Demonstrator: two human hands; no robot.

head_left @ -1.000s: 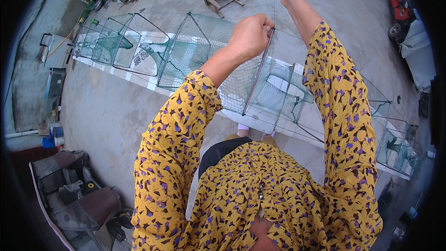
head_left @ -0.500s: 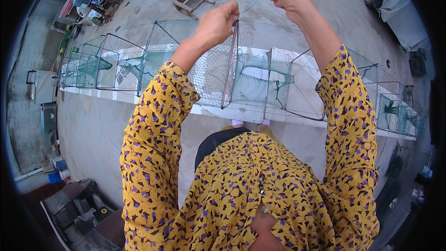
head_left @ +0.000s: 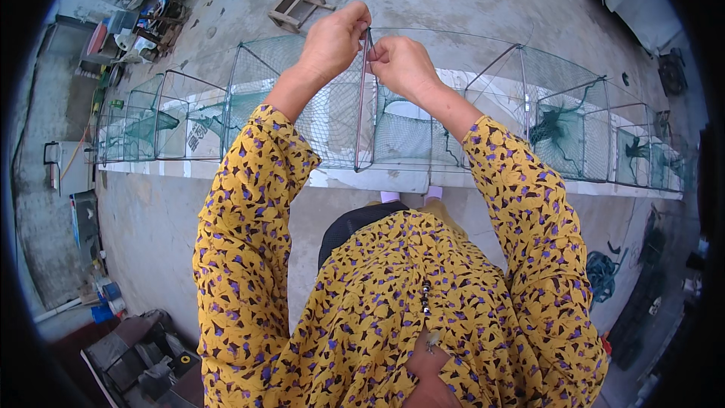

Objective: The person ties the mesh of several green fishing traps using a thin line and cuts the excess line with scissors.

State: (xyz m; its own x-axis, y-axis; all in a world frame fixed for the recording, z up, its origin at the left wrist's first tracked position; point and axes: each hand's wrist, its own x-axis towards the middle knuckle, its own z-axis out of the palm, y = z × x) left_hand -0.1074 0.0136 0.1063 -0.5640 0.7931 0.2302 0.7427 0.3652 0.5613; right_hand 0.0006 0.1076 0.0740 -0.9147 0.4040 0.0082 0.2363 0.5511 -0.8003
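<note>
By L grip (head_left: 332,41), frame (head_left: 362,106) is clamped at its top, prob. to steady it; R grip (head_left: 406,64) is pinched together just beside frame, contents can't be told. Net (head_left: 400,145) is spread both sides of frame, on desk (head_left: 408,180).

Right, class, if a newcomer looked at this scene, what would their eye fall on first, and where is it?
Probably the bright yellow shirt with its dark and purple pattern, filling the lower middle. Beyond it, a long green net on dark frames stretches across much of the view. The left hand and right hand are close together at the net's far edge, in the upper middle.
</note>
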